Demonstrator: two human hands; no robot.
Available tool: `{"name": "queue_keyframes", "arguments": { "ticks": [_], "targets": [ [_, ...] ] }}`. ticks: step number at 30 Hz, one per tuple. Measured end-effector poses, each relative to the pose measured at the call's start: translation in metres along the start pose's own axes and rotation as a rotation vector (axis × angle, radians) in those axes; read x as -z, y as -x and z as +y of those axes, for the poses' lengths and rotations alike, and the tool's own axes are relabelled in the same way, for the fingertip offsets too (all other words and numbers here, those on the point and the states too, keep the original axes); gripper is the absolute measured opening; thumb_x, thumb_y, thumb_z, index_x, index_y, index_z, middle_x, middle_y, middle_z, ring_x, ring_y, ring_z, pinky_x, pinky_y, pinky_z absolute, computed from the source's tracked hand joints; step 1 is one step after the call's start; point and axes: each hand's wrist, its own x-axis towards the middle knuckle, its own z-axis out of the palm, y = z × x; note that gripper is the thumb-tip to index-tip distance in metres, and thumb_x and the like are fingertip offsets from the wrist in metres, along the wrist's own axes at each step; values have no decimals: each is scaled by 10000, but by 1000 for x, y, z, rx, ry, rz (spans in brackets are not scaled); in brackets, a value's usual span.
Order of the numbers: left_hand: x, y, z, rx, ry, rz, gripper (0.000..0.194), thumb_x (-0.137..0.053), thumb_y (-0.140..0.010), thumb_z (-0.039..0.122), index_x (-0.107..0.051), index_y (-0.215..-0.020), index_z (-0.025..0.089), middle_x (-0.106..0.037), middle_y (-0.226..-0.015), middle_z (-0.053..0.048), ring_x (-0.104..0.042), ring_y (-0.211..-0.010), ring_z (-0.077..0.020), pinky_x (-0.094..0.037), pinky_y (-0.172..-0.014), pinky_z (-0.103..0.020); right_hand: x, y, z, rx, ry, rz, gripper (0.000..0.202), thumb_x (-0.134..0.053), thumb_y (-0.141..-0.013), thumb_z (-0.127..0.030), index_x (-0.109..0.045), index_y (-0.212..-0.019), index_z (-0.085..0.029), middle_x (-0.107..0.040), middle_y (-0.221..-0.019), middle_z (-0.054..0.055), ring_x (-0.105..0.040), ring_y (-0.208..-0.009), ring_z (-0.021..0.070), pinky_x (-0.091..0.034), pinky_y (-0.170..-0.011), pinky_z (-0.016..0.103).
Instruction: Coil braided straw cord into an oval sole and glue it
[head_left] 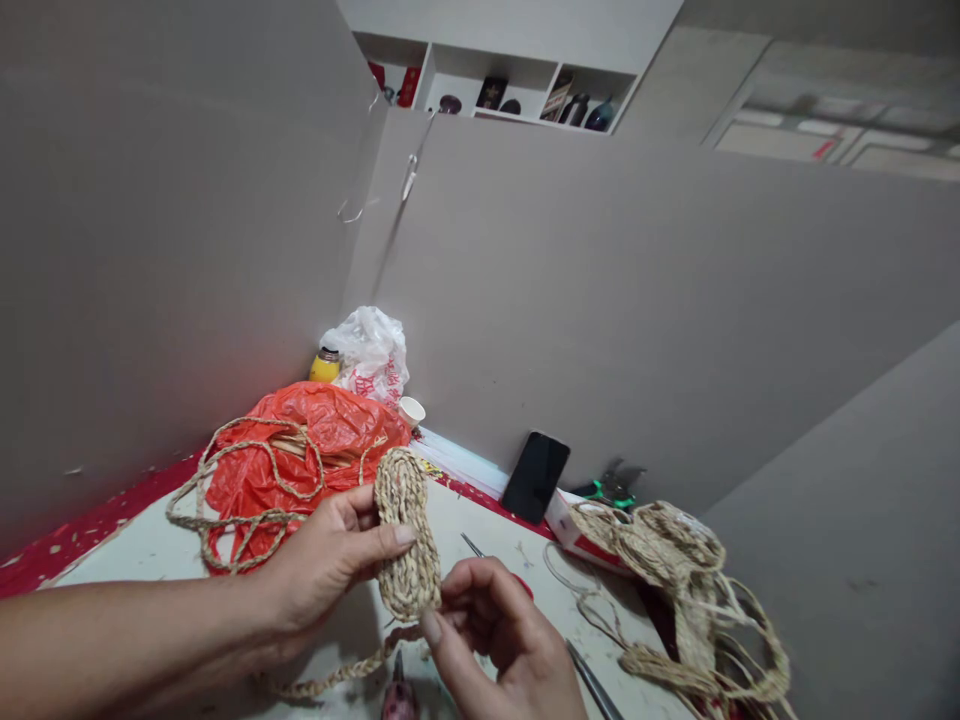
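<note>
An oval coil of braided straw cord (406,530) is held up over the table, with my left hand (337,550) gripping its left side, thumb across the front. At the coil's lower right edge, my right hand (502,640) has its thumb and forefinger closed on the rim. From the coil's bottom a braided tail (345,676) runs down to the left. Below the coil, a pointed tool with a reddish handle (399,695) lies on the table. Scissors (495,565) are partly hidden behind my right hand.
A red plastic bag (322,420) with loose braid stands left, near a white bag (371,350), yellow jar (325,365) and paper cup (411,411). A phone (536,476) leans behind. Bundled braid (675,560), green-handled pliers (611,490) and a metal tool (592,682) are right.
</note>
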Motion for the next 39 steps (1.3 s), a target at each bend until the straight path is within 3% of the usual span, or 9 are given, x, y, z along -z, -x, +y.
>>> {"name": "queue_keyframes", "arguments": {
  "ticks": [7,12,16,19,22,25,31,34,39],
  "targets": [
    [-3,0,-10,-9,33,106,323,-783,-686,248,-672,-976,160,-715,-894,-56,-647,-776,-174,-475,-808,-318,-14,-5,38,-46,-141,48,409,-701,-709,-521,-405,-783,-248,-597,-584,-51,-440,-450,88,-339,-453,200],
    [1,0,-7,-42,-52,64,183,-748,-711,236,-677,-846,136,-693,-834,-47,-626,-810,-183,-466,-808,-315,-11,-13,33,-152,-295,49,532,-810,-575,-565,-445,-766,-228,-645,-544,-39,-510,-475,97,-417,-450,182],
    [1,2,6,-28,-81,-40,264,-660,-746,157,-661,-1010,161,-691,-961,-65,-628,-892,-184,-448,-861,-318,-5,-20,26,-160,-391,82,523,-854,-556,-488,-472,-800,-228,-664,-572,-40,-560,-503,114,-449,-448,190],
    [3,0,17,-58,-153,20,422,-631,-746,132,-588,-1160,200,-638,-1130,-86,-600,-1026,-216,-432,-925,-368,8,-28,20,-121,-407,157,476,-852,-595,-411,-480,-834,-235,-659,-611,-44,-552,-519,116,-456,-472,201],
    [7,-4,27,-215,-285,171,452,-633,-778,187,-527,-1217,215,-569,-1246,-100,-534,-1158,-244,-409,-982,-384,28,-36,8,-71,-331,209,415,-823,-654,-367,-484,-861,-244,-656,-695,-34,-570,-611,130,-469,-547,216],
    [8,-3,37,-426,-460,259,452,-623,-821,253,-483,-1252,237,-528,-1310,-82,-471,-1241,-237,-369,-1040,-363,46,-38,-4,10,-188,155,343,-779,-707,-366,-496,-865,-252,-624,-730,-39,-562,-668,132,-455,-603,213],
    [-2,21,48,-703,-1056,212,466,-646,-814,275,-541,-1266,307,-543,-1347,-21,-443,-1272,-243,-286,-1094,-325,47,-27,-17,139,221,-75,94,-627,-794,-250,-544,-837,-248,-581,-756,-33,-540,-651,130,-436,-598,222],
    [-6,28,48,-620,-1247,57,465,-650,-794,283,-580,-1254,276,-625,-1247,-54,-534,-1165,-270,-357,-1020,-333,37,-22,-17,195,249,-146,76,-593,-773,-189,-553,-800,-249,-582,-722,-50,-534,-597,116,-435,-563,213],
    [-5,29,49,-226,-1321,-123,337,-653,-764,305,-649,-1097,253,-711,-978,-58,-643,-825,-239,-451,-675,-276,29,-19,-12,226,263,-304,78,-555,-780,-162,-570,-796,-237,-573,-728,-45,-526,-623,115,-448,-580,212]
  ]
}}
